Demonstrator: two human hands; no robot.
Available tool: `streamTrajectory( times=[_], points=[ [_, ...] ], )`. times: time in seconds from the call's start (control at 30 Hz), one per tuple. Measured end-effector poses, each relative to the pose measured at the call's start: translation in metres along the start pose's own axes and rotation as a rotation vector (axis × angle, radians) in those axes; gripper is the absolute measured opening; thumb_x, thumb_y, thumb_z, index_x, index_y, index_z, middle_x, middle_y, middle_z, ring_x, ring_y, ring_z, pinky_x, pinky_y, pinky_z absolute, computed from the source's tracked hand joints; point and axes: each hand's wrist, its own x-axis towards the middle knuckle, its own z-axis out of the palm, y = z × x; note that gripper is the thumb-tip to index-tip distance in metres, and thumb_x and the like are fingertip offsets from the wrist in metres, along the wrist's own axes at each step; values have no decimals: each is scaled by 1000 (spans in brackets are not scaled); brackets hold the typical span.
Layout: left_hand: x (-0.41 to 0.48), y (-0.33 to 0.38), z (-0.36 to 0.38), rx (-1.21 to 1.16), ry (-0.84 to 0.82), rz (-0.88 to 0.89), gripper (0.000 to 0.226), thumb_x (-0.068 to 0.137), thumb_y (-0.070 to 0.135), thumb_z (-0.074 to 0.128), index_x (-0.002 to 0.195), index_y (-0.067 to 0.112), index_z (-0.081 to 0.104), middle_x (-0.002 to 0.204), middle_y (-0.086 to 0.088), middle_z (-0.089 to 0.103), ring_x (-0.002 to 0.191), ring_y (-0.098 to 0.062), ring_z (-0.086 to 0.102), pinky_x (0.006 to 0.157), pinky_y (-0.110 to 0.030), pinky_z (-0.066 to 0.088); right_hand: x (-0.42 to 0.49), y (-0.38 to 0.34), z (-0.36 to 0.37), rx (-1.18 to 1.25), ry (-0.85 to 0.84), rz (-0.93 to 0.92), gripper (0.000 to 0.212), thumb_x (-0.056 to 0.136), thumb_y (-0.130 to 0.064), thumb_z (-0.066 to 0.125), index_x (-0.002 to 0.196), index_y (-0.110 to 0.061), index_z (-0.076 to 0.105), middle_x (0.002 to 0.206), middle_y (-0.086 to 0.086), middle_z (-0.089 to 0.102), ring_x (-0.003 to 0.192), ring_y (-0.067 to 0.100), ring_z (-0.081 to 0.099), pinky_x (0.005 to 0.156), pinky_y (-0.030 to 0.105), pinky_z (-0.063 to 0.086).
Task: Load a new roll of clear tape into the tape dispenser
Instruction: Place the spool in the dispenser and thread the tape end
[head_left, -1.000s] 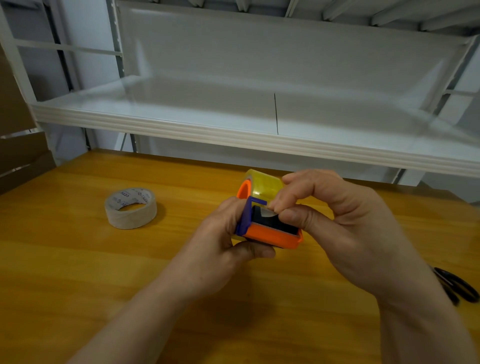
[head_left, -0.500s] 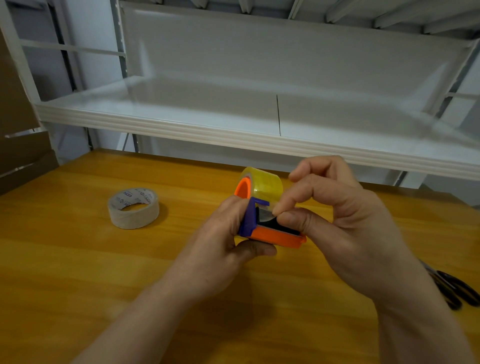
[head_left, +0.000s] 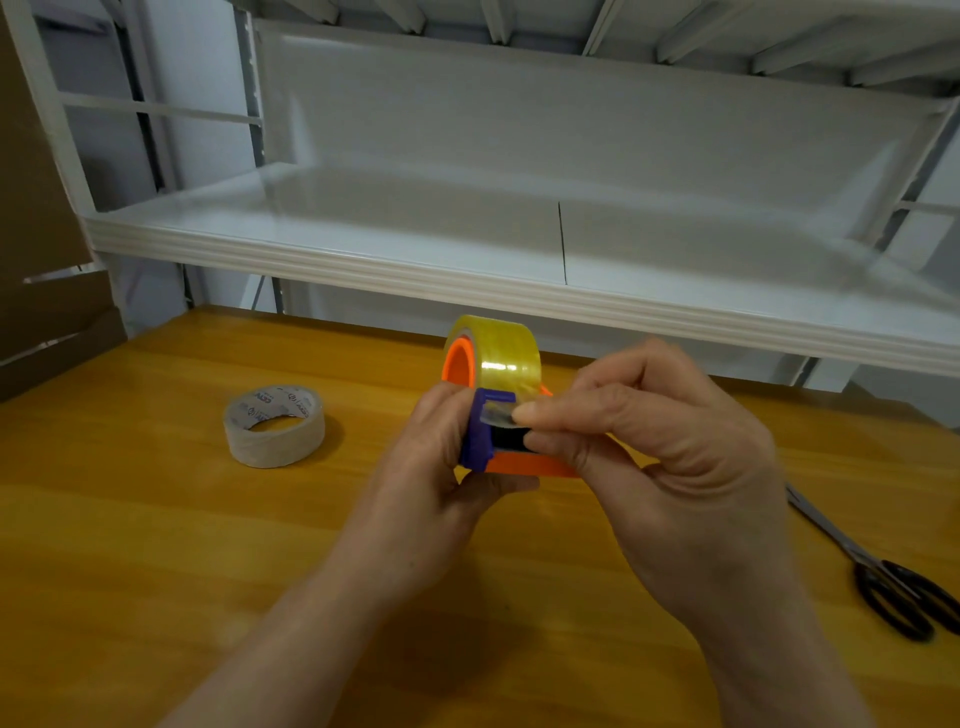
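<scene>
**Q:** What has changed at the tape dispenser (head_left: 524, 463)?

**A:** The left hand (head_left: 441, 467) grips the dispenser's left side as before, fingers curled round it. The right hand (head_left: 675, 457) has changed: a second ago its thumb and forefinger pressed into the dispenser mouth. They now pinch the tape's free end (head_left: 496, 415) and hold it at the purple cutter frame (head_left: 480, 441). The clear tape roll (head_left: 506, 358) is seated on the orange hub at the dispenser's far end.

**Q:** Meaning for the task?

**A:** The roll appears loaded. Judged remaining step: draw the end across the cutter and press it down.

**Q:** Item count?

**A:** Two hands. One pair of scissors (head_left: 893, 587), well right of the dispenser and nearer. One dispenser. Two rolls: the loaded one, plus one pale tape roll (head_left: 274, 426) lying flat left of the dispenser. One white shelf (head_left: 467, 270) beyond it.
</scene>
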Motion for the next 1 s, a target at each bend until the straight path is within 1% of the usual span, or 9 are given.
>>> streamTrajectory(
  times=[0.13,0.23,0.3,0.37,0.47,0.6,0.73,0.9,1.0],
  points=[
    [2,0,-4,13,12,31,35,85,14,76,108,37,62,109,11,58,107,-11,58,84,-16,46,0,-4,3,28,24,-14,16,82,-15,78,97,-22,79,92,-4,65,88,11,64,72,16,52],
    [2,0,-8,48,5,26,32,85,13,76,108,31,63,111,11,57,108,-12,58,86,-21,48,0,-6,3,34,13,-21,20,81,-11,78,97,-23,78,93,-3,66,89,8,64,74,11,50],
    [3,-1,-10,58,16,47,34,85,11,75,107,32,62,110,9,58,106,-13,58,85,-22,48,0,-6,4,28,11,-30,20,80,-7,79,96,-19,79,93,-2,66,90,7,64,76,9,49],
    [3,-1,-12,66,30,71,37,84,6,76,109,30,63,111,7,58,105,-14,59,84,-26,50,0,-6,4,24,12,-33,20,80,-5,79,96,-17,80,92,-1,66,90,7,64,76,9,49],
    [3,-1,-11,84,49,101,35,83,1,76,110,21,65,110,4,58,101,-17,60,79,-38,54,0,-8,4,26,19,-44,20,79,-6,79,95,-18,80,92,-2,66,90,9,66,76,13,52],
    [4,-3,-15,240,74,151,26,82,3,73,106,10,65,106,-1,54,91,-21,59,69,-46,53,0,-10,5,35,2,-49,17,80,-8,79,95,-16,81,92,-3,67,91,9,67,77,16,54],
    [4,0,-19,352,82,173,21,80,7,68,101,6,65,104,-6,53,86,-26,58,63,-47,52,1,-12,7,54,-1,-48,18,79,-10,79,96,-17,80,91,-1,67,92,9,67,80,14,52],
    [3,2,-20,369,80,152,22,79,9,67,100,11,61,106,-1,50,84,-23,57,60,-44,50,0,-12,6,53,-7,-43,17,80,-10,78,95,-17,80,93,-2,67,92,10,66,78,15,54],
    [4,3,-21,391,68,139,20,78,9,66,98,8,62,105,-4,52,83,-23,57,59,-43,50,1,-12,8,57,4,-44,16,81,-9,78,96,-16,79,95,-3,67,93,12,66,78,17,54]
  ],
)
